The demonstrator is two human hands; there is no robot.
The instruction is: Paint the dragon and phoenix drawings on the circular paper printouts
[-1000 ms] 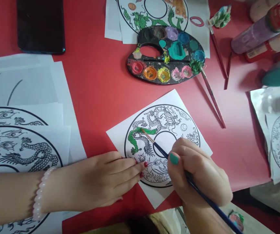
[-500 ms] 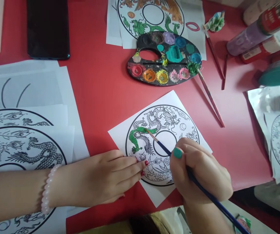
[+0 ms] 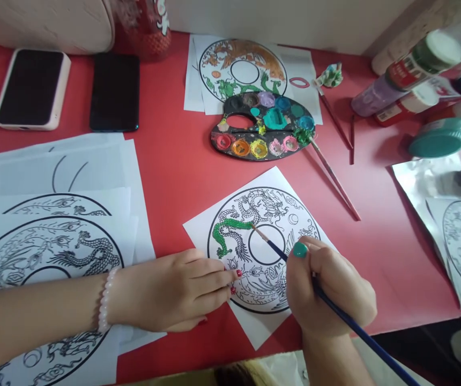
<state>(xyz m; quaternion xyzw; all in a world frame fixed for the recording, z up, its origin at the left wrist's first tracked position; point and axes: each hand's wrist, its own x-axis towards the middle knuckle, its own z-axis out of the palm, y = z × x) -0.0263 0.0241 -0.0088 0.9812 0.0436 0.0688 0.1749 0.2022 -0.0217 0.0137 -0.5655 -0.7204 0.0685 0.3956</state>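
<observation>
My right hand (image 3: 329,292) grips a blue-handled paintbrush (image 3: 273,246), its tip touching the dragon drawing (image 3: 260,238) beside the part painted green. The drawing is a round black outline on a white sheet lying on the red table (image 3: 174,161). My left hand (image 3: 174,289), fingers stretched flat and close together, presses on the sheet's left edge; a pale bead bracelet circles its wrist. A black palette (image 3: 262,131) with several paint wells lies just beyond the sheet.
A stack of printed dragon sheets (image 3: 53,225) lies at left. Two phones (image 3: 31,88) (image 3: 114,91) rest at the far left. A painted sheet (image 3: 242,67) sits behind the palette. Loose brushes (image 3: 335,179), paint bottles (image 3: 407,75) and a teal lid (image 3: 439,136) crowd the right.
The view has tilted up, showing more of the table's far edge. The brush tip has shifted slightly right along the dragon's body. My left hand stays on the sheet.
</observation>
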